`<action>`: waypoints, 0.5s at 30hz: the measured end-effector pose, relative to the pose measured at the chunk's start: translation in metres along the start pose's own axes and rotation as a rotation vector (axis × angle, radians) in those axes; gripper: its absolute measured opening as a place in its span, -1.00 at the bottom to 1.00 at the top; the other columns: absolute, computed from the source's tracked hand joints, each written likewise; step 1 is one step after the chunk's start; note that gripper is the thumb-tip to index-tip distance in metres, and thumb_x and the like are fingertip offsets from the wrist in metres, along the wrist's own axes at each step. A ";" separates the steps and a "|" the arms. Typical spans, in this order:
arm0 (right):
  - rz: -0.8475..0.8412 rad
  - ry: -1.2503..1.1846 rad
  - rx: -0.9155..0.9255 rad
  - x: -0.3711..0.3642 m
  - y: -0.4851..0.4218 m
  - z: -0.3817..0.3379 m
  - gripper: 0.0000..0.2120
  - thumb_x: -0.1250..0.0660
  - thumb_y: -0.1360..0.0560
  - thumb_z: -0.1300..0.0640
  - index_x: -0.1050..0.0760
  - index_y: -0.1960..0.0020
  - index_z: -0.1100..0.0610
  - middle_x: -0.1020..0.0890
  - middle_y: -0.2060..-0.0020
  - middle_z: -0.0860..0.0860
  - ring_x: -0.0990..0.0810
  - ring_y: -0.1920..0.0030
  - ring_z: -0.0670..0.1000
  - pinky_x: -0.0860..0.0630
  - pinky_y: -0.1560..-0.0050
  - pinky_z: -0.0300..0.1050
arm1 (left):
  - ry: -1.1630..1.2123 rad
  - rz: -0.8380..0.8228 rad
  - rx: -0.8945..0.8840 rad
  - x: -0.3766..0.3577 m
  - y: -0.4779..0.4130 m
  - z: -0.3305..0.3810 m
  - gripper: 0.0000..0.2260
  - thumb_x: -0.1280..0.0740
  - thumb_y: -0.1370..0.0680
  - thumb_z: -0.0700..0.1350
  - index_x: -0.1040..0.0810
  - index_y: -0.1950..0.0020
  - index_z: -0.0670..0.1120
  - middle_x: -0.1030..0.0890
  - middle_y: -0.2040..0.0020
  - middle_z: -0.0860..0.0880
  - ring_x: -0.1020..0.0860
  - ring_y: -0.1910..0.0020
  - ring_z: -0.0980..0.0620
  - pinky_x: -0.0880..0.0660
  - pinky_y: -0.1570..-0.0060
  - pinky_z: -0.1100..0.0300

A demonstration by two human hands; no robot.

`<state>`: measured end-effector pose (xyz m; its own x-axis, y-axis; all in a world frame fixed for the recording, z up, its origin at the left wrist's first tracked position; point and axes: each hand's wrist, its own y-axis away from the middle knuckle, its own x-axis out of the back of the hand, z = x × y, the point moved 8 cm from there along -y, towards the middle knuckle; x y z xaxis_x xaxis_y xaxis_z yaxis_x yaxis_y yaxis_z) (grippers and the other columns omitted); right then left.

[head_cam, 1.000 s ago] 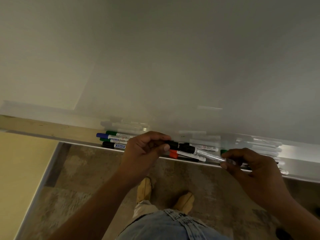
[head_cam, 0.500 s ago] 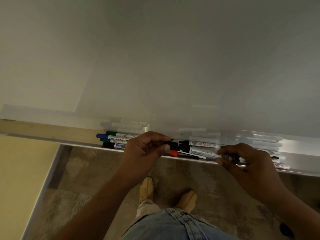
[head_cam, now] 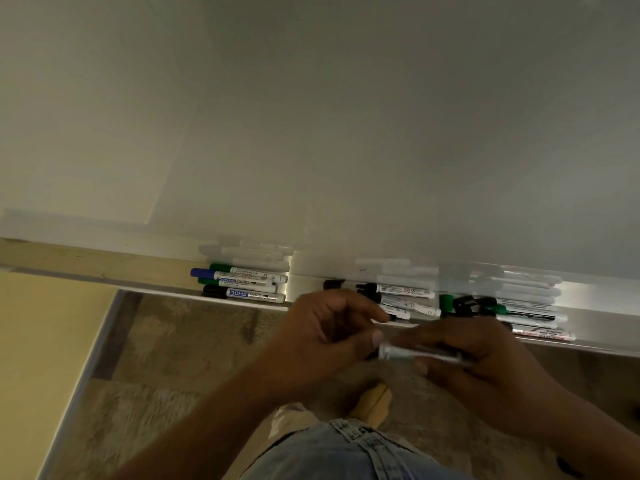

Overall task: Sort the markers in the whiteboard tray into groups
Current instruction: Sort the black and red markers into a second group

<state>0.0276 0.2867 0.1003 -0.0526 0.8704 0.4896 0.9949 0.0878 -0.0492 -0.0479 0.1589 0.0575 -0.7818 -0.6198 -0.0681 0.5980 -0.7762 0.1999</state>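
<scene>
A white-barrelled marker (head_cam: 419, 353) is held in front of the whiteboard tray (head_cam: 595, 299), just below its edge. My right hand (head_cam: 485, 362) grips its barrel, and my left hand (head_cam: 325, 337) pinches its dark cap end. In the tray, a left group of markers (head_cam: 242, 284) has blue, green and black caps. A middle group (head_cam: 398, 297) has black caps. A right group (head_cam: 509, 311) mixes green and black caps, with a red-printed marker (head_cam: 540, 332) at the front.
The whiteboard (head_cam: 346, 133) fills the upper view and mirrors the markers. A wooden ledge (head_cam: 86, 261) and a yellow wall (head_cam: 41, 341) lie to the left. Below are the patterned floor (head_cam: 173, 375), my jeans and one shoe (head_cam: 372, 403).
Both hands have come out of the tray toward me, lifting one marker clear of it. The orange-capped marker seen earlier in the middle group is no longer visible.
</scene>
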 end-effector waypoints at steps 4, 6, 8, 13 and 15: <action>0.017 -0.098 -0.022 -0.010 0.004 -0.013 -0.84 -0.46 -0.45 0.13 -0.64 0.02 -0.10 -0.67 0.20 -0.22 -0.63 0.26 -0.21 -0.44 0.28 -0.44 | 0.205 0.005 0.096 -0.020 0.002 0.004 -0.52 -0.32 -0.41 0.27 -0.58 -0.16 -0.03 -0.64 -0.02 -0.03 -0.61 0.00 -0.02 -0.57 0.07 0.10; 0.047 -0.135 -0.062 -0.009 0.006 -0.013 -0.95 -0.46 -0.45 0.07 -0.64 0.09 -0.04 -0.67 0.23 -0.15 -0.64 0.26 -0.16 -0.48 0.30 -0.37 | 0.163 0.057 0.039 -0.017 0.003 0.010 -0.57 -0.17 -0.51 0.23 -0.58 -0.19 0.00 -0.63 -0.11 -0.04 -0.58 -0.11 -0.06 -0.54 -0.09 -0.03; 0.065 -0.166 -0.107 -0.008 0.007 -0.010 -0.95 -0.47 -0.44 0.05 -0.64 0.11 -0.09 -0.68 0.23 -0.12 -0.65 0.27 -0.11 -0.52 0.31 -0.28 | 0.165 0.080 -0.002 -0.015 0.004 0.015 -0.60 -0.08 -0.58 0.15 -0.58 -0.18 -0.01 -0.63 -0.12 -0.06 -0.57 -0.15 -0.09 -0.52 -0.12 -0.04; 0.109 -0.163 -0.126 -0.006 -0.001 -0.011 -0.86 -0.46 -0.42 0.11 -0.65 0.06 -0.09 -0.69 0.26 -0.10 -0.65 0.31 -0.05 -0.57 0.34 -0.06 | 0.195 0.095 -0.042 -0.008 -0.010 0.026 -0.60 -0.01 -0.62 0.05 -0.58 -0.17 -0.07 -0.64 -0.10 -0.11 -0.59 -0.12 -0.11 -0.54 -0.08 -0.01; 0.113 -0.158 -0.105 -0.006 -0.003 -0.012 -0.92 -0.44 -0.44 0.05 -0.64 0.06 -0.05 -0.67 0.29 -0.10 -0.62 0.34 -0.06 -0.53 0.38 -0.06 | 0.145 0.069 -0.065 -0.006 -0.013 0.029 -0.60 -0.02 -0.63 0.08 -0.58 -0.17 -0.04 -0.64 -0.09 -0.09 -0.59 -0.11 -0.11 -0.53 -0.10 -0.06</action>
<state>0.0264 0.2756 0.1075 0.0557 0.9375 0.3435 0.9983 -0.0588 -0.0013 -0.0559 0.1765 0.0839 -0.7077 -0.6783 -0.1978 0.6630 -0.7343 0.1457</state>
